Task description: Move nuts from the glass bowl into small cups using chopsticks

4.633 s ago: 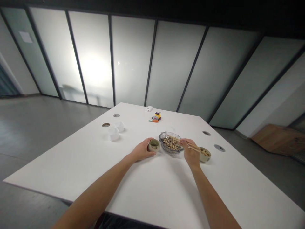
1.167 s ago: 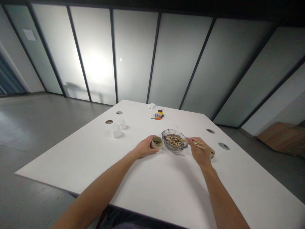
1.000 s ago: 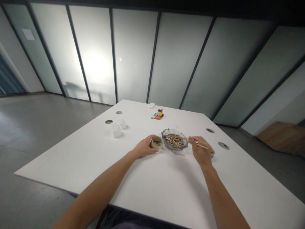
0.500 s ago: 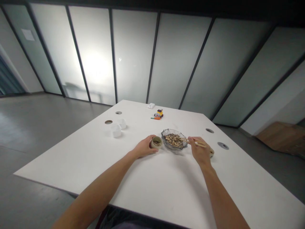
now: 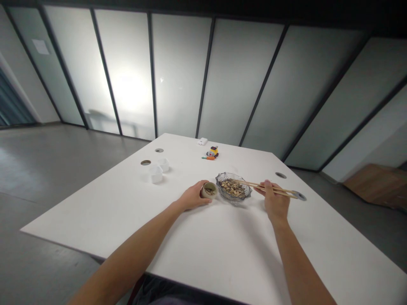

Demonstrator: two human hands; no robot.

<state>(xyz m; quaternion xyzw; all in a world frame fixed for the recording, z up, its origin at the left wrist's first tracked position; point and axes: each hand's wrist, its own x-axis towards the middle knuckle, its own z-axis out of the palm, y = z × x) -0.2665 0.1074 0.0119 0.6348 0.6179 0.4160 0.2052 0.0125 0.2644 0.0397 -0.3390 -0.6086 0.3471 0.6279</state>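
While both hands work over the white table (image 5: 203, 254), the entry runs from the grips outward:

- Right hand (image 5: 276, 202): clenched on a pair of chopsticks (image 5: 263, 187), held near their rear end. The tips reach left over the glass bowl (image 5: 234, 191), probably because a long, level hold lets them pick from the heap. Whether the tips pinch anything is too small to tell.
- Left hand (image 5: 191, 198): wrapped around a small tan cup (image 5: 209, 190), grasping its side, seemingly to steady it. The cup stands touching or just beside the bowl's left rim; which, I cannot tell.
- Glass bowl: between the two hands, filled with pale nuts (image 5: 235, 187), kind unclear.
- Cup contents: something dark and small inside, hard to make out.
- Two white tubs (image 5: 158, 171): well apart, to the left.
- Round holes (image 5: 146, 162) in the tabletop, on both sides; one is partly hidden behind the chopstick ends.
- Small toy (image 5: 212, 152) and white box (image 5: 202, 141): near the far edge.
- Both forearms are cut off by the lower frame.
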